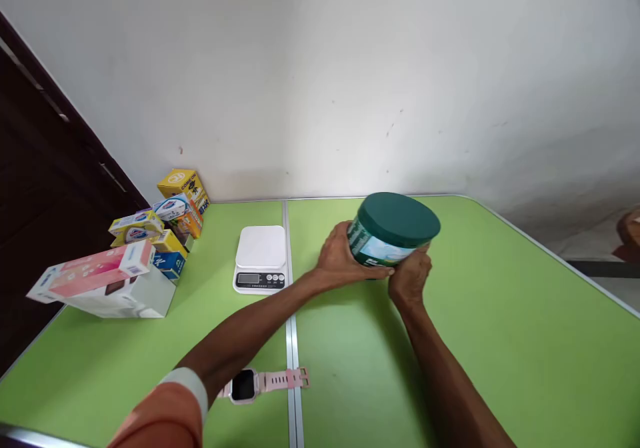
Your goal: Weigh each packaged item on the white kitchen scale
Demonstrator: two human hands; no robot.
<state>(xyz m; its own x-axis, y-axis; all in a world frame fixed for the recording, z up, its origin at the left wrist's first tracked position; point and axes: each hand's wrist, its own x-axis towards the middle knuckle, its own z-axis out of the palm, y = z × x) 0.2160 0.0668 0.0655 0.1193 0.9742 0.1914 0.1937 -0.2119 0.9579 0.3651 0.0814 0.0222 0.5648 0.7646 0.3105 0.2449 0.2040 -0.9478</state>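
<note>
A round tub with a dark green lid (395,228) is tilted toward me, just above the green table (500,328). My left hand (337,256) wraps around its left side and my right hand (411,275) grips its lower right edge from below. Both hands are closed on the tub. A white kitchen scale (261,259) sits on the table just left of my left hand, with nothing on its platform.
A pink smartwatch (265,383) lies near the table's front, under my left forearm. Several small cartons and boxes (150,235) are piled at the far left, with a long pink and white box (100,280) in front. A white wall stands behind.
</note>
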